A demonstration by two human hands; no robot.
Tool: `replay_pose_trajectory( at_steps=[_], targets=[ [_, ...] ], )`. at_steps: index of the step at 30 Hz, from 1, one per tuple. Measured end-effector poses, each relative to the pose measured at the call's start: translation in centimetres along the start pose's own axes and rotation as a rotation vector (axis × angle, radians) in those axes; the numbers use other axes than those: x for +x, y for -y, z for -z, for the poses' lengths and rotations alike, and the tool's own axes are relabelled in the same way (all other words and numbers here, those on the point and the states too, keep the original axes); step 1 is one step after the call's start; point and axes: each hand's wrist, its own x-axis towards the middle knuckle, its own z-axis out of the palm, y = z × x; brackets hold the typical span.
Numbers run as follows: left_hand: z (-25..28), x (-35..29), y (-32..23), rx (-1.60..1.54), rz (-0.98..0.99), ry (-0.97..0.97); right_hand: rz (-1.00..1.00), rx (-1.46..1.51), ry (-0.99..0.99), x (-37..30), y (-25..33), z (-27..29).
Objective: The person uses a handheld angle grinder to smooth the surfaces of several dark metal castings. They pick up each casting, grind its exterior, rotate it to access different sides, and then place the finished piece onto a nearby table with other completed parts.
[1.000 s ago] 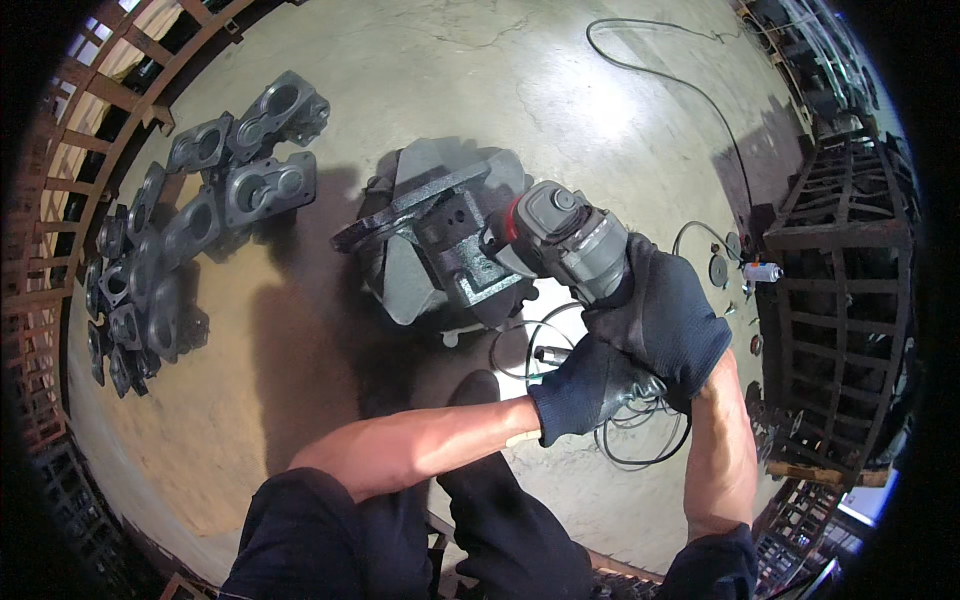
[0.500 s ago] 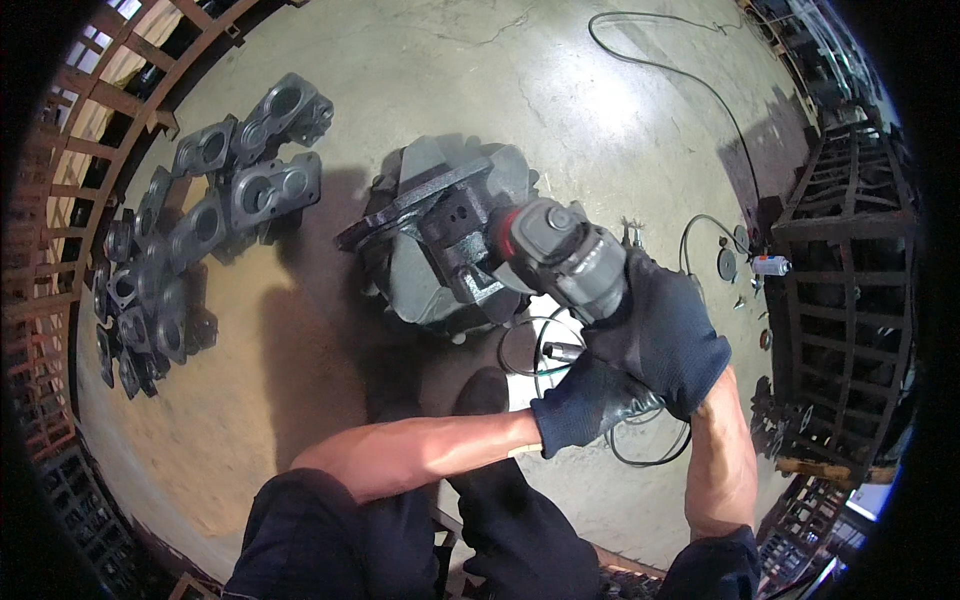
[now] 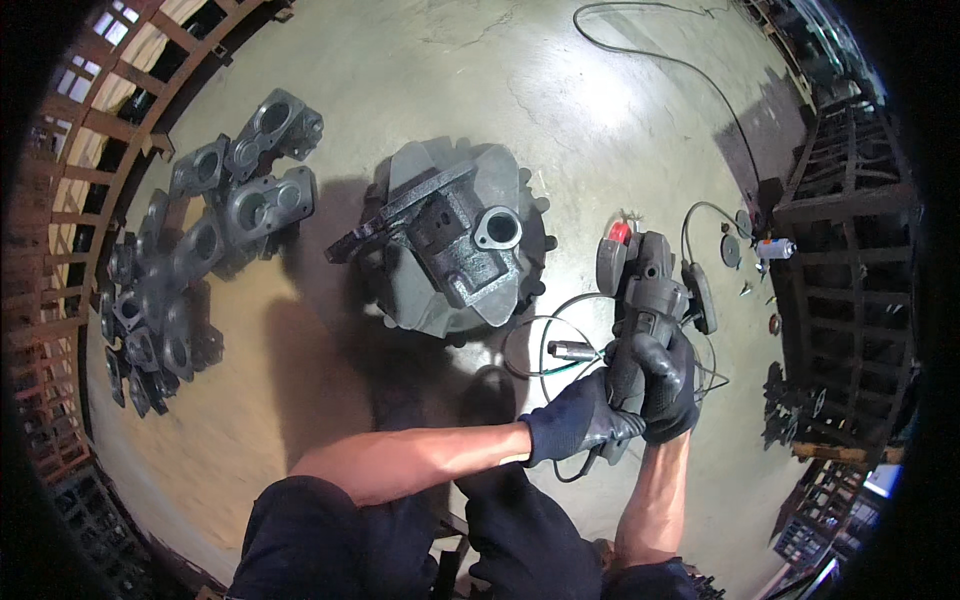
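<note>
An angle grinder (image 3: pixel 655 290) stands out ahead of my two gloved hands, its red-marked head and guard pointing away from me. My right hand (image 3: pixel 672 390) wraps round its body from the right. Lower down and to the left, my left hand (image 3: pixel 585 420) is closed round the rear part of the same tool. To the left of the grinder, apart from it, a dark metal casting (image 3: pixel 445 235) with a round flanged opening rests on a wide, lobed grey metal piece (image 3: pixel 410 285). The casting's opening faces up in plain view.
Several grey flanged castings (image 3: pixel 205 240) stand grouped at the left. A looped cable (image 3: pixel 545 320) with a dark cylindrical tool lies near my hands. At the right are loose discs (image 3: pixel 730 250), a spray can (image 3: pixel 776 248) and a metal cage (image 3: pixel 850 300). Wooden-looking slatted racks (image 3: pixel 60 330) line the left rim.
My hands have drawn the grinder off the casting, to the right and toward me, and turned its head away from the casting. The casting's flanged opening has come into view.
</note>
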Motion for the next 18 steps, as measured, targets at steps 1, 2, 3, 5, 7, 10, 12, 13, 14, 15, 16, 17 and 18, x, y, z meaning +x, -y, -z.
replay_pose_trajectory(
  at_steps=[1,2,3,5,7,10,12,13,14,15,16,17,18],
  targets=[
    [0.0,-0.3,0.3,0.063,-0.041,-0.045,-0.022,0.063,0.015,0.2,-0.7,-0.1],
    [0.0,-0.5,0.5,0.126,-0.084,-0.089,-0.042,0.126,0.030,0.6,-1.3,-0.3],
    [0.5,-0.3,0.6,0.087,-0.051,-0.096,-0.062,0.188,0.046,1.0,-1.8,-0.4],
    [1.2,0.5,2.0,0.185,0.029,-0.134,-0.103,0.295,0.072,1.8,-3.2,-0.5],
    [1.7,0.7,1.1,0.394,0.167,-0.238,-0.060,0.391,0.092,3.2,-5.7,-0.2],
    [3.6,2.0,3.6,0.720,0.044,-0.376,0.159,0.096,0.014,5.2,-8.6,-0.7],
    [5.1,2.9,6.0,0.902,-0.065,-0.482,0.311,-0.186,0.110,8.8,-15.1,-1.2],
    [5.4,3.5,7.1,0.997,-0.120,-0.516,0.277,-0.149,0.092,9.9,-16.7,-1.5],
    [5.2,3.4,7.0,1.031,-0.146,-0.532,0.205,-0.016,0.068,10.6,-17.9,-1.7],
    [5.3,3.3,6.7,1.068,-0.177,-0.552,0.145,0.150,0.058,11.7,-18.9,-2.0],
    [5.3,2.0,5.0,1.112,-0.158,-0.525,0.081,0.377,0.059,12.3,-18.7,-2.6],
    [5.3,0.7,2.6,1.159,-0.145,-0.495,0.033,0.405,0.079,13.0,-19.3,-2.8],
    [5.4,-0.3,-1.5,1.126,-0.007,-0.317,0.456,-0.183,0.019,12.9,-18.3,-3.3]
  ],
)
